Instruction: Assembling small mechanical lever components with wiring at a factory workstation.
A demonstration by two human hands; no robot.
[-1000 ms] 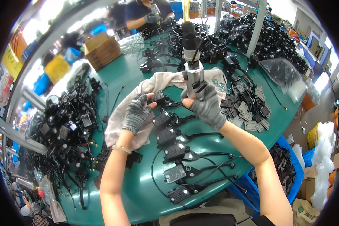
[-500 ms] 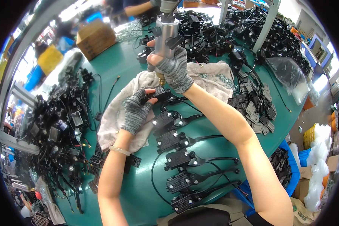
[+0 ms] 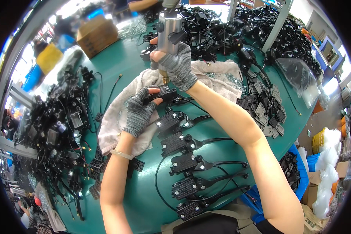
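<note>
My right hand, in a grey fingerless glove, is wrapped round a silver powered screwdriver held upright. Its brass-coloured tip points down just above a black brake lever assembly. My left hand, gloved the same way, grips that assembly's rectangular reservoir between thumb and fingers at the edge of a pale cloth. Nearer to me, several like brake lever assemblies lie in a column, their levers pointing right. Small screws are scattered on the cloth's right part.
Black wired parts are heaped at left and along the back. Flat cover plates lie in a pile at right. A cardboard box stands back left; a blue bin is by the right edge. Another person's arm shows at the back.
The screwdriver tip has lifted slightly off the reservoir, and my right hand has moved a little up and left. My left hand still holds the assembly. The other person's arm has shifted.
</note>
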